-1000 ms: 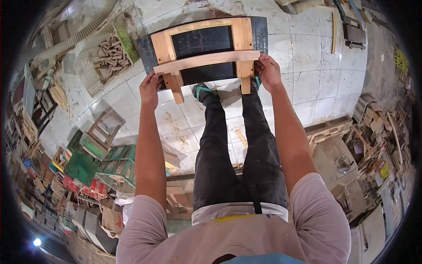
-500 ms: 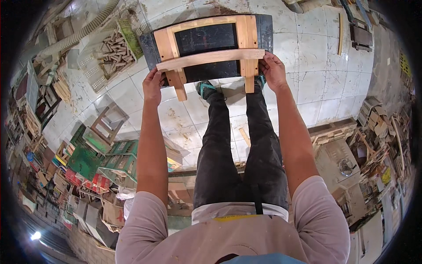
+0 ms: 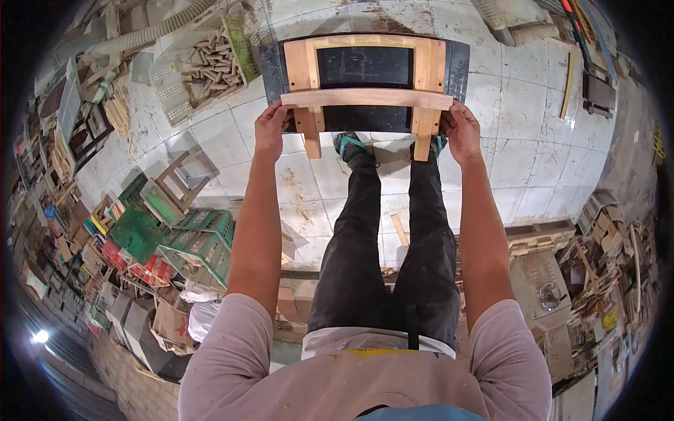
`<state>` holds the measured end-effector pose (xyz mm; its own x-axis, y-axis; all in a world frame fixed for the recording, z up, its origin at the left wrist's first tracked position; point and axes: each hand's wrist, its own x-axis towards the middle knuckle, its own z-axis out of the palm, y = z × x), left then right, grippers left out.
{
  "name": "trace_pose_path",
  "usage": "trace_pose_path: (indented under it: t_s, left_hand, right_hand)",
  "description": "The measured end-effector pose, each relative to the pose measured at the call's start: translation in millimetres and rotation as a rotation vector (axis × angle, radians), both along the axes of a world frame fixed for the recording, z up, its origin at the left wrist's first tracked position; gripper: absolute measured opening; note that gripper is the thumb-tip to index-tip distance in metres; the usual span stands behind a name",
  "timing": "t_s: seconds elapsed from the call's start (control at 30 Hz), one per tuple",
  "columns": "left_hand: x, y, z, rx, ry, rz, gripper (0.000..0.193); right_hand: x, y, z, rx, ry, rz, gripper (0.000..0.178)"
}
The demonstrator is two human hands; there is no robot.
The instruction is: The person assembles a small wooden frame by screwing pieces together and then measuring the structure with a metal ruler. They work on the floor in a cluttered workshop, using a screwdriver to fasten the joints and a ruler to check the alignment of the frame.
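Observation:
A slightly curved wooden slat [image 3: 366, 98] runs crosswise in front of me, held at both ends. My left hand [image 3: 270, 126] pinches its left end between thumb and fingers. At the other end, my right hand [image 3: 462, 132] grips it the same way. Behind and below the slat is a pale wooden frame [image 3: 430, 64] with two upright pieces, a top rail and dark drilled holes. The frame lies on a black board [image 3: 456, 69]. Whether the slat touches the frame cannot be told.
A perforated crate [image 3: 172, 105] with short wooden pieces stands at the far left, near a ribbed hose [image 3: 151, 31]. Green crates [image 3: 200, 238] and a small wooden frame [image 3: 175, 182] are at my left. Scrap wood [image 3: 611, 245] is heaped at the right. My feet stand by the board.
The whole scene has shifted right and slightly down in the view. The slat, tilted before, now lies nearly level across the frame, still gripped by both hands.

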<state>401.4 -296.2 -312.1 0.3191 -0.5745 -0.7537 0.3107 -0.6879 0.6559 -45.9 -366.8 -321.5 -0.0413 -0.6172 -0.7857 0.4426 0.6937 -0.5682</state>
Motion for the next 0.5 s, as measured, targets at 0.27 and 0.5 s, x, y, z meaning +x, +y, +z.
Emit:
trace_pose_path:
  t_s: [0.27, 0.5]
  left_hand:
    - [-4.7, -29.0, 6.3, -0.078, -0.101, 0.029, 0.036]
    - [-4.1, -83.7, 6.4, -0.106, -0.2, -0.048, 0.032]
  right_hand:
    - [9.4, -24.3, 14.7, -0.082, 0.067, 0.044, 0.022]
    - [15.5, -74.8, 4.7, -0.102, 0.18, 0.079, 0.017]
